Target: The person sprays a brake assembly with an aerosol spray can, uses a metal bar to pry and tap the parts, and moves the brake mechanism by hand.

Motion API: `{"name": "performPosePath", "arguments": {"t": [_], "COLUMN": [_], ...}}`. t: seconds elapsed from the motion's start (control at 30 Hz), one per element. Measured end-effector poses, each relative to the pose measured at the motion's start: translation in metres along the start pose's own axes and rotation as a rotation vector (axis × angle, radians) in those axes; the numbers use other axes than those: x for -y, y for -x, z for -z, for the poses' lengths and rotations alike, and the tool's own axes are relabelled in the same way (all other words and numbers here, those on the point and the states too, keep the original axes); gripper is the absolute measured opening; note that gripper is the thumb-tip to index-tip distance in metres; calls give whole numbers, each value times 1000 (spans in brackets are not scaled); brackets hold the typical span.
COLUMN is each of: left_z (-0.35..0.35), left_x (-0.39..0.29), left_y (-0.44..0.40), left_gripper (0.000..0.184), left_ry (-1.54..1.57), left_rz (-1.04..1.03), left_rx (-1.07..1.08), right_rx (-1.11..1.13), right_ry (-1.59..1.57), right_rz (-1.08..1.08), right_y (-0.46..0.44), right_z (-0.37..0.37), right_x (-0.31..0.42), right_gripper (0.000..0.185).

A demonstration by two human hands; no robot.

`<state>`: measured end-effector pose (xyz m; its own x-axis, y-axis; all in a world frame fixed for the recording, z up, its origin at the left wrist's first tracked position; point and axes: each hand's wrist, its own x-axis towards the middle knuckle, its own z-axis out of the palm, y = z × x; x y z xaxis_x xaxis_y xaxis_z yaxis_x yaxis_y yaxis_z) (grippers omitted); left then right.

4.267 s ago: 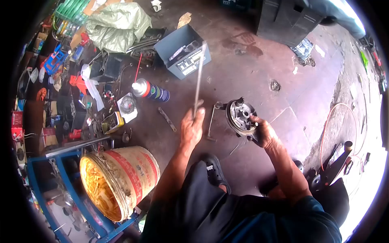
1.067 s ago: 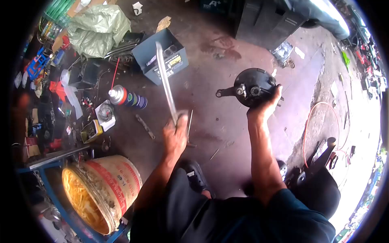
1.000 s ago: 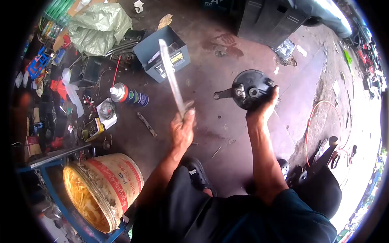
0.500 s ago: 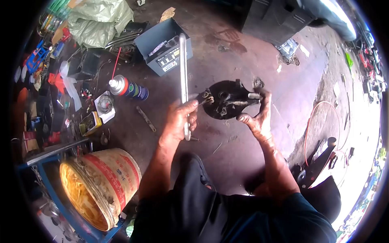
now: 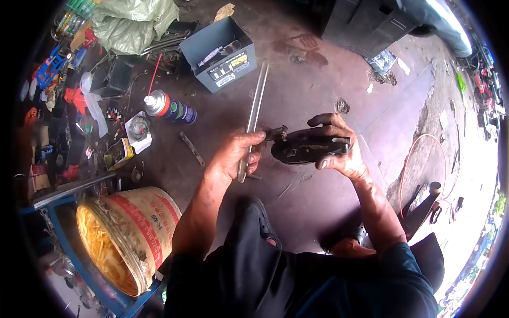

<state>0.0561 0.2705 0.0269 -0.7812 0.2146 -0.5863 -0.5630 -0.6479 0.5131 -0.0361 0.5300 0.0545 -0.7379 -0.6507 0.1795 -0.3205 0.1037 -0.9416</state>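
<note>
At the far left, a bucket [image 5: 148, 228] with a red stripe leans on its side, its mouth showing yellowish contents. Next come a spray can [image 5: 169, 108] with a red straw and a flat metal strip [image 5: 192, 148], both on the floor. Beyond them stands an open grey box [image 5: 230, 77] with small items inside.

The left hand [image 5: 238, 153] holds a metal bar [image 5: 255, 114], the fingers closed round its lower part and the far end pointing away from the person. One second ago this hand is well apart from the disc; now its thumb tip is at the end of the lever [image 5: 275, 132] — whether the thumb pinches the lever or only meets it cannot be told.

The black disc [image 5: 302, 148] is held above the floor, between the hands. Half a second ago its broad face is in view; at present it is tilted nearly edge-on, so most of that face is hidden. The right hand [image 5: 342, 146] holds the disc's right side, fingers above and thumb below.

For the work in hand, the change appears to bring both hands to one part: the right hand seems to carry the load and set the tilt, while the left attends to the lever without giving up the bar. At the upper right, a black bin [image 5: 366, 26] stands well apart from both hands.
</note>
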Motion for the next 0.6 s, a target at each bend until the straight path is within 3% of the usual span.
{"name": "performPosePath", "arguments": {"t": [0.07, 0.17, 0.2, 0.3, 0.33, 0.43, 0.47, 0.5, 0.57, 0.6], "left_z": [-9, -29, -29, -13, -7, -57, -82, -104, -108, -102], "left_x": [1, -2, 1, 11, 5, -59, -86, -100, -119, -100], "left_y": [-1, 0, -5, -23, -14, 52, 86, 105, 123, 116], "left_gripper": [20, 21, 23, 20, 22, 19, 29, 29, 34, 37], "left_ry": [-42, -248, -318, -662, -523, -877, -855, -718, -504, -202], "left_rz": [3, -177, -251, -666, -583, -837, -753, -1019, -1441, -1451], "left_rx": [-17, -180, -226, -461, -403, -648, -737, -802, -402, -369], "right_rx": [-95, -253, -363, -849, -963, -1079, -1086, -1079, -1066, -1069], "right_ry": [-39, -202, -297, -617, -734, -659, -636, -602, -541, -512], "right_rz": [65, -408, -598, -653, -616, -535, -521, -510, -459, -438], "right_y": [-6, -9, -13, -19, -19, -20, -21, -19, -17, -17], "right_z": [-7, -7, -9, -14, -9, 4, 3, 1, 0, -1], "right_x": [15, 27, 23, -20, -35, -50, -39, -39, -33, -32], "right_gripper": [64, 41, 25, 24, 32, 30, 27, 26, 24, 23]}}
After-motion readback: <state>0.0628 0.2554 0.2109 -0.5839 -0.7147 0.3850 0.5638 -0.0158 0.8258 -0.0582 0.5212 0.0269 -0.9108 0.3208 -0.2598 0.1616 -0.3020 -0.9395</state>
